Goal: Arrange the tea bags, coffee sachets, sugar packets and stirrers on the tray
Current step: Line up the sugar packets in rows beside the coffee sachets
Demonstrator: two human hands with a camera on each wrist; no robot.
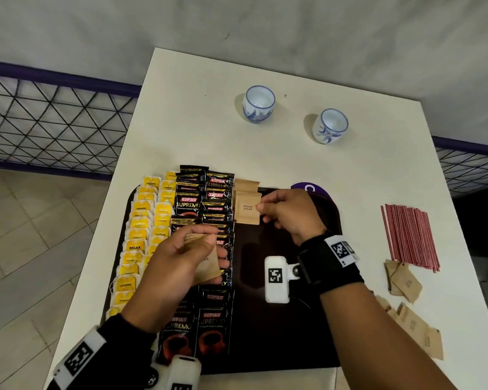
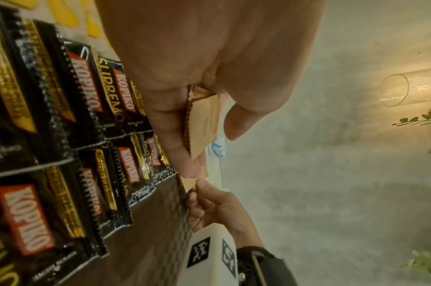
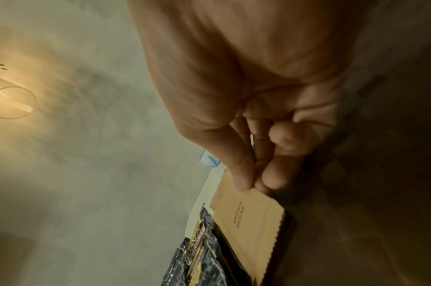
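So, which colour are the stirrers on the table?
The stirrers are red, perhaps with fine pale stripes. The head view shows them best.

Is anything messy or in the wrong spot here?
Yes. Loose brown sugar packets lie scattered and tilted on the table right of the tray, and the red stirrers are off the tray too. On the tray, the rows look neat.
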